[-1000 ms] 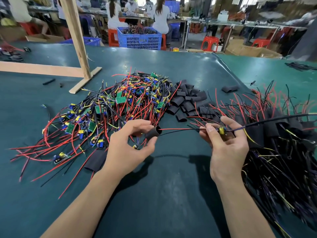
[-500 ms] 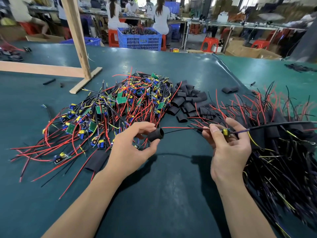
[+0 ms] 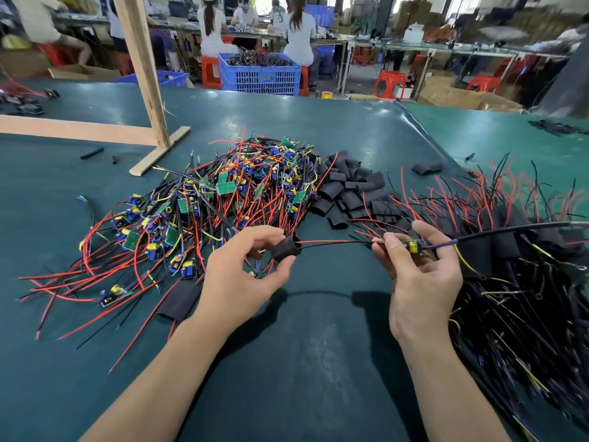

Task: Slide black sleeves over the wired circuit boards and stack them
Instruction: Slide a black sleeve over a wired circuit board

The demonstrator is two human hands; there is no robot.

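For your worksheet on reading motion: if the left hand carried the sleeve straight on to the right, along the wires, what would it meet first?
Probably the circuit board pinched in the right hand. The left hand holds the black sleeve threaded on its red and black wires.

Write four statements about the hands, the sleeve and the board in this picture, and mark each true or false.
1. The left hand pinches a black sleeve. True.
2. The sleeve already covers the circuit board. False: the board is bare in the right hand, with only its red and black wires in the sleeve.
3. The pile of loose sleeves lies left of the unsleeved boards. False: it lies right of them.
4. The blue crate stands beyond the table. True.
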